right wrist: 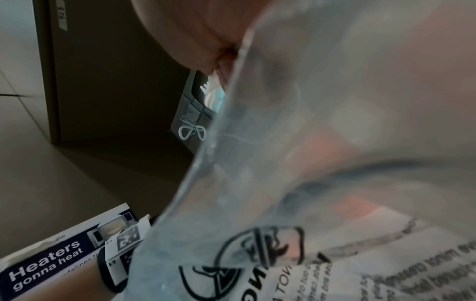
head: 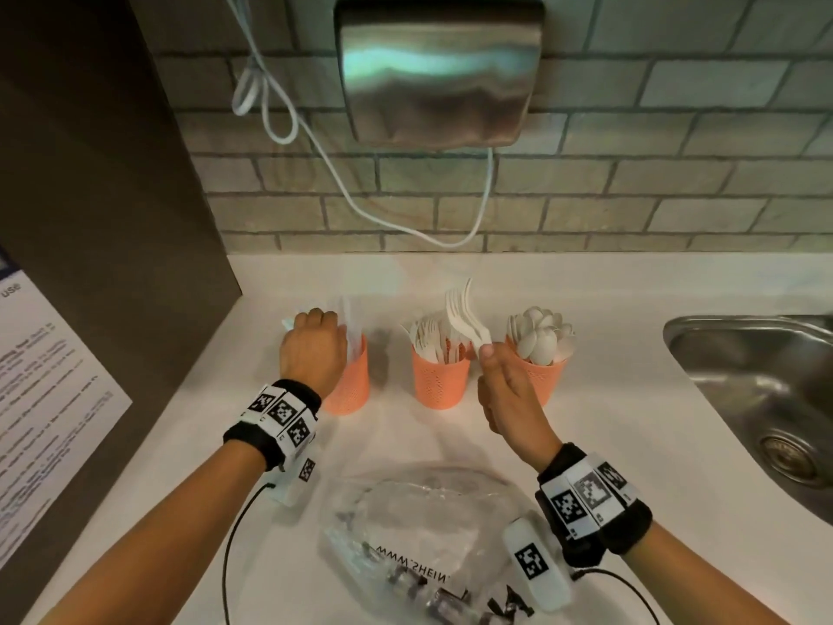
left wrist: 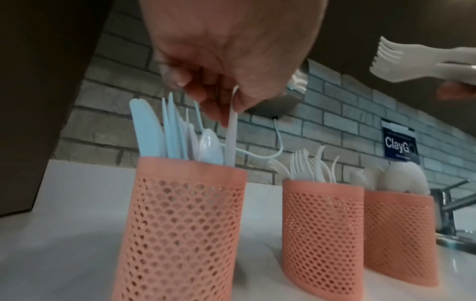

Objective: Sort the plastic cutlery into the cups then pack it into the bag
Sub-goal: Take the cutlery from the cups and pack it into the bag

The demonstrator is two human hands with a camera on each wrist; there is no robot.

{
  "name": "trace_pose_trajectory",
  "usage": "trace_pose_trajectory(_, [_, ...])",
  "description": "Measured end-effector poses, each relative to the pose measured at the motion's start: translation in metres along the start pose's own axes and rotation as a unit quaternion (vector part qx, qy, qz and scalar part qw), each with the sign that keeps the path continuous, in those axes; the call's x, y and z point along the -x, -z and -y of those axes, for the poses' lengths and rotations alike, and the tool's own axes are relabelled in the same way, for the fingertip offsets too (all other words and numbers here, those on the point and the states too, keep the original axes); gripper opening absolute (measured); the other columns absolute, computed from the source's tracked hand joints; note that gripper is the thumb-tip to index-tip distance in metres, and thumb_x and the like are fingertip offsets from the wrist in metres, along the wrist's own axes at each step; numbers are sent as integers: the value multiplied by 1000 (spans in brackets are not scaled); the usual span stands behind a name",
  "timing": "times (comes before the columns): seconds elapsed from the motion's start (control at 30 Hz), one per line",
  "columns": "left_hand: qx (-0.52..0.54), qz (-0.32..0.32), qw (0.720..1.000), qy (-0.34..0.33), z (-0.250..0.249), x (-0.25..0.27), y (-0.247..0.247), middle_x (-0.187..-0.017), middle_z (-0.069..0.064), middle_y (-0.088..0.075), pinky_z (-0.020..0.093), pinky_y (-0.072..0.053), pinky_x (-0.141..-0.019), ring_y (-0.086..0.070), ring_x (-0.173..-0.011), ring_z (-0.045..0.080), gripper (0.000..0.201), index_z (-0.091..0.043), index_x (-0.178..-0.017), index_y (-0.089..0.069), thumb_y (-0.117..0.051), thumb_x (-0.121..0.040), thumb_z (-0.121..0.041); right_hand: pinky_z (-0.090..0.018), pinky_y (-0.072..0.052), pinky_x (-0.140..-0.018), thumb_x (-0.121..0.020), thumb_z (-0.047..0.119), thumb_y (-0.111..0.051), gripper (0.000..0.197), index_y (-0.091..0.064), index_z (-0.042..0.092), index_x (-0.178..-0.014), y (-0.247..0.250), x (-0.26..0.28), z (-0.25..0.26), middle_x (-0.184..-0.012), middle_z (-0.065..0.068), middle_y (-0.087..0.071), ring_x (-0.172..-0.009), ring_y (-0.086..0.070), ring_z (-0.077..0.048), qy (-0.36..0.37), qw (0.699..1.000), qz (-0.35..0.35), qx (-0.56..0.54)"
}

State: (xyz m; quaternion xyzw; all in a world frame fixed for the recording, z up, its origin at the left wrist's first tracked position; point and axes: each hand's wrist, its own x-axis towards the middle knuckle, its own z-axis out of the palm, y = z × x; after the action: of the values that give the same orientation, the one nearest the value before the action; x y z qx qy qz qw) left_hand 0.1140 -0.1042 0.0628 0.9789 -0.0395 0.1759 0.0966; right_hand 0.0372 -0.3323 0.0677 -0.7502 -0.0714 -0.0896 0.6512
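Observation:
Three orange mesh cups stand in a row on the white counter. The left cup (head: 350,385) (left wrist: 180,224) holds pale knives (left wrist: 149,130). My left hand (head: 315,329) (left wrist: 219,101) reaches down into it and pinches the knives' upper ends. The middle cup (head: 439,381) (left wrist: 322,213) holds forks, the right cup (head: 543,376) (left wrist: 399,234) spoons (head: 541,333). My right hand (head: 487,351) pinches a small bunch of white forks (head: 466,315) (left wrist: 412,63) by the handles, above and between the middle and right cups. A clear plastic bag (head: 428,530) (right wrist: 322,163) lies at the counter's front and fills most of the right wrist view.
A steel sink (head: 748,381) is set into the counter at the right. A hand dryer (head: 437,69) hangs on the brick wall with a white cable (head: 342,187) looping down. A brown panel (head: 112,196) with a poster (head: 45,399) closes the left side.

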Motion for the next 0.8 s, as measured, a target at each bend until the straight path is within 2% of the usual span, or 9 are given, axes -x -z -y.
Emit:
trace_pose_trajectory(0.13, [23, 52, 998, 36, 1, -8, 2, -96, 23, -63, 40, -46, -71, -58, -93, 37, 19, 5, -97, -56, -48, -91, -11, -8, -27, -37, -99, 22, -37, 27, -40, 17, -72, 0, -2, 0, -47, 12, -32, -36, -33, -1, -3, 1000, 6, -10])
trace_pose_trajectory(0.23, [73, 83, 991, 78, 1, -10, 8, -102, 20, -66, 40, -47, -77, -60, -99, 36, 34, -1, -119, -47, -54, -89, -16, -9, -26, -37, -99, 18, -37, 28, -40, 17, -71, -1, -2, 2, -51, 4, -30, -36, -32, -1, -1, 1000, 5, -26])
trace_pose_trajectory(0.3, [96, 38, 991, 88, -5, -6, 18, -106, 18, -64, 41, -47, -80, -60, -102, 36, 51, -5, -132, -37, -58, -88, -22, -11, -26, -37, -99, 17, -37, 28, -39, 15, -71, -2, -2, 4, -53, -2, -29, -37, -31, -1, 2, 999, -1, -34])
trace_pose_trajectory(0.37, [165, -44, 983, 66, -16, 0, 32, -95, 13, -62, 35, -44, -75, -61, -94, 30, 45, -8, -130, -41, -55, -91, -27, -12, -26, -36, -99, 17, -37, 28, -39, 14, -71, -3, -2, 5, -53, -3, -29, -37, -30, -2, 1, 999, -9, -44])
trace_pose_trajectory(0.43, [299, -32, 953, 32, -33, 5, 51, -77, 4, -58, 27, -40, -69, -59, -75, 17, 29, -12, -116, -54, -50, -93, -31, -12, -26, -36, -99, 17, -37, 29, -37, 14, -70, -4, -3, 8, -53, -3, -28, -37, -30, -2, -1, 999, -17, -49])
trace_pose_trajectory(0.5, [428, 91, 899, 8, -50, 10, 62, -68, 2, -56, 21, -41, -57, -54, -54, 3, 24, -14, -99, -60, -48, -94, -34, -13, -25, -35, -99, 16, -37, 29, -35, 14, -70, -5, -4, 9, -52, -3, -28, -37, -29, -3, 6, 998, -13, -61])
trace_pose_trajectory(0.6, [534, 225, 815, 7, -72, 19, 64, -60, -1, -53, 16, -38, -45, -46, -43, 5, 22, -13, -81, -59, -51, -92, -31, -13, -26, -36, -99, 14, -38, 28, -37, 13, -70, -11, -5, 9, -43, 6, -33, -34, -31, -2, 26, 998, 12, -54])
trace_pose_trajectory(0.7, [574, 242, 782, 20, -83, 22, 54, -49, -7, -51, 15, -36, -42, -43, -39, 4, 22, -15, -70, -57, -55, -91, -23, -13, -30, -37, -98, 17, -40, 24, -41, 16, -74, -16, -3, 9, -38, 9, -40, -31, -36, -2, 41, 998, 47, -30])
trace_pose_trajectory(0.8, [589, 247, 768, 42, -84, 19, 46, -45, -9, -51, 13, -36, -41, -43, -38, 2, 16, -13, -76, -59, -55, -91, -17, -18, -38, -37, -99, 24, -38, 16, -49, 23, -87, -12, -1, 9, -48, 0, -51, -33, -46, -6, 33, 992, 111, 45])
